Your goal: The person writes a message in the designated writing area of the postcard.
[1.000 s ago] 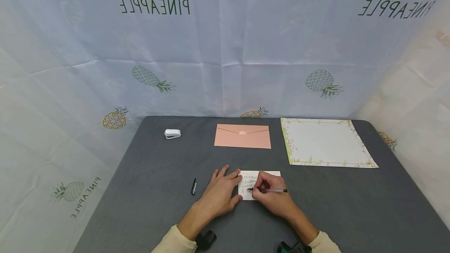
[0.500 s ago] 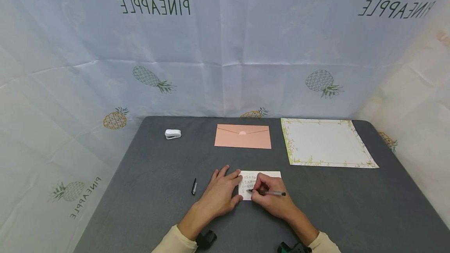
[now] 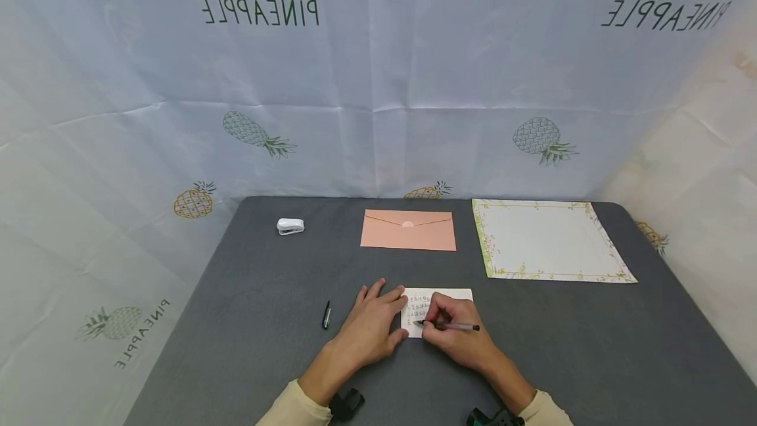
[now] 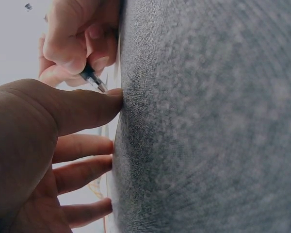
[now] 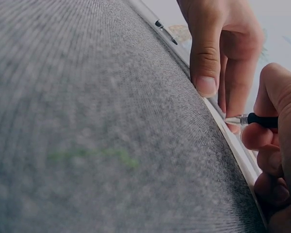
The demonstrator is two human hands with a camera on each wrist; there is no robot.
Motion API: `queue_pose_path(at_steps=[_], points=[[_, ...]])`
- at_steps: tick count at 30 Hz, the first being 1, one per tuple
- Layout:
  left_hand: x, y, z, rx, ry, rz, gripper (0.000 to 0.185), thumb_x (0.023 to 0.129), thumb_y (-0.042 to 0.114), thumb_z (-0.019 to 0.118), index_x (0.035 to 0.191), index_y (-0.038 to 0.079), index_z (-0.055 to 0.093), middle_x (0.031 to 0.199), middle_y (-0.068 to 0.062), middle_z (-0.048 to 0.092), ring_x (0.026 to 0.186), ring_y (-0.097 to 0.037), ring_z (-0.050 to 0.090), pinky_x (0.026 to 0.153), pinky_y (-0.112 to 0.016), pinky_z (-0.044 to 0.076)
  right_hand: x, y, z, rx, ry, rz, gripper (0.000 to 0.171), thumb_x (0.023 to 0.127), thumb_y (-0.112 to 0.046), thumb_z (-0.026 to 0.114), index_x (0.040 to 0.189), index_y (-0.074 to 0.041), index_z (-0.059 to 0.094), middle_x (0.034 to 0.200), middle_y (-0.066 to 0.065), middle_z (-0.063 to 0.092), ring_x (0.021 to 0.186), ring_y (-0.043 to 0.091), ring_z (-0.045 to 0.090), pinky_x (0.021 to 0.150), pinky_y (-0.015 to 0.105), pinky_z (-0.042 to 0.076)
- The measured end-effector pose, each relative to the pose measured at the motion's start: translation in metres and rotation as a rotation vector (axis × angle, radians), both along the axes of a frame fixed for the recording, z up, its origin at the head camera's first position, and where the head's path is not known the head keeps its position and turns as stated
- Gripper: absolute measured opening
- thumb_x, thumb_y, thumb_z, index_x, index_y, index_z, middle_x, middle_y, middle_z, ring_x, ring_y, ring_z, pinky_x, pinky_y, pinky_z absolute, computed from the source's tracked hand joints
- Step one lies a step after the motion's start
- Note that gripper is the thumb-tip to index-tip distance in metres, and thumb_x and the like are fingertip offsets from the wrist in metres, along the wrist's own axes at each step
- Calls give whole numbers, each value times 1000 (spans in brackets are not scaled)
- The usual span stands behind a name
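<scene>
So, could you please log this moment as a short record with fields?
Left hand: flat, fingers pressing the left edge of the card
Right hand: grips the pen, tip on the card
Card: handwriting on its left part
Pen cap: left of the left hand
Far side of table: stapler, pink envelope, floral-bordered sheet

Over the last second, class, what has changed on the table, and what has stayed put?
The right hand drew the pen slightly down and left across the card, its tip now on a lower line. The left hand stays flat at the card's edge; cap, envelope, sheet and stapler unmoved.
</scene>
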State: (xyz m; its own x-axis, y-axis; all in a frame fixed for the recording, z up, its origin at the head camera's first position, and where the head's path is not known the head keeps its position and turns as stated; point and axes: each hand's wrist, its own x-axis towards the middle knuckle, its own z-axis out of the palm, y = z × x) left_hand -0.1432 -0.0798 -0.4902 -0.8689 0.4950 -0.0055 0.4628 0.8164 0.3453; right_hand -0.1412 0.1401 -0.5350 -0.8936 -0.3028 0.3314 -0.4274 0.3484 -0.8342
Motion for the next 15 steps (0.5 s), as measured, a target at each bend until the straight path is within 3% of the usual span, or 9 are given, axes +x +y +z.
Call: queue_pose_path(at_steps=[15], points=[[1, -1, -1, 5, 12, -5, 59, 93, 30, 90, 146, 12, 71, 160, -7, 63, 155, -44, 49, 122, -72, 40, -1, 0, -2, 28, 31, -21, 33, 80, 4, 78, 81, -26, 64, 64, -17, 49, 54, -6, 37, 49, 16, 28]])
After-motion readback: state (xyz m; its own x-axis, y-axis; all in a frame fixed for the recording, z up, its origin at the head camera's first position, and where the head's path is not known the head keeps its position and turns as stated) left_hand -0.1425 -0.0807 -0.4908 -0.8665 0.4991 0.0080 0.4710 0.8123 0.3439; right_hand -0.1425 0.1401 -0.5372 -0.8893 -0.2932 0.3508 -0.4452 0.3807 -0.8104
